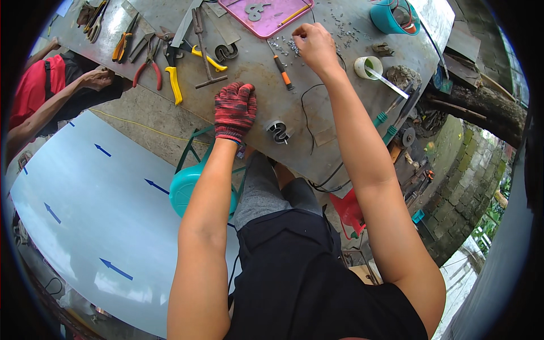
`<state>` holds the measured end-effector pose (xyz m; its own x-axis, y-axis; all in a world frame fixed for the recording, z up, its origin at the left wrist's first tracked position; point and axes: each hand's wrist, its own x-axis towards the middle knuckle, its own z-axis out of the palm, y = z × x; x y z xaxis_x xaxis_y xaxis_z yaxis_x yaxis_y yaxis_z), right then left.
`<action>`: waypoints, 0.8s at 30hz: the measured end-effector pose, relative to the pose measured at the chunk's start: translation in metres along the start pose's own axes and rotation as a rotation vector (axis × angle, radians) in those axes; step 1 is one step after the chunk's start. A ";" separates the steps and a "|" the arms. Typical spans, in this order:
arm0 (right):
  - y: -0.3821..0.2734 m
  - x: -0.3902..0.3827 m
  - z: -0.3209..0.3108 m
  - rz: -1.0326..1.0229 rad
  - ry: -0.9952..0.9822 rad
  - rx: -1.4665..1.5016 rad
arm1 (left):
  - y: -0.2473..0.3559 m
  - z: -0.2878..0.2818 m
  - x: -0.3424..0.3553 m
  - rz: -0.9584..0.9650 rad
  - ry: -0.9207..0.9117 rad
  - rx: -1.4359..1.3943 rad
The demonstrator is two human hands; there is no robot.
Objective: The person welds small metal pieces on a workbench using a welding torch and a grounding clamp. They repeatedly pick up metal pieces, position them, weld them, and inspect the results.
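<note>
My left hand [235,111], in a red and black knitted glove, rests at the table's near edge with its fingers curled in; anything inside them is hidden. My bare right hand [316,46] reaches over the far part of the table, fingertips drawn together beside scattered small metal pieces [343,35]. What the fingertips hold, if anything, is too small to make out. Between my hands lies a screwdriver [283,72] with an orange and black handle. Nearer to me stands a hollow S-shaped metal piece [278,132]. A darker S-shaped piece [226,52] sits beyond my left hand.
A pink tray [266,33] holds flat cut-out shapes and a pencil. Pliers [148,69], yellow-handled snips [174,79] and a T-shaped metal bar [205,54] lie left. A white cup [367,68] and teal bucket [391,21] stand right. Another person [54,93] is at left.
</note>
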<state>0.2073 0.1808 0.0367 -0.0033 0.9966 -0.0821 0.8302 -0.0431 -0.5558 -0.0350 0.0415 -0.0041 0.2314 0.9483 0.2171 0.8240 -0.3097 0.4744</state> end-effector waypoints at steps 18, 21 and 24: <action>-0.005 -0.011 -0.021 0.271 -0.100 0.719 | -0.001 -0.001 -0.001 0.010 0.018 -0.021; -0.001 -0.041 -0.038 0.316 -0.223 1.183 | -0.002 0.000 -0.002 -0.005 0.012 -0.013; 0.002 -0.073 -0.052 0.355 -0.330 1.567 | -0.004 0.002 -0.002 -0.001 0.011 -0.021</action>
<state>0.2378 0.1115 0.0846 -0.2293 0.8737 -0.4291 -0.5256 -0.4822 -0.7009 -0.0375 0.0409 -0.0077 0.2246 0.9479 0.2258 0.8132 -0.3100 0.4925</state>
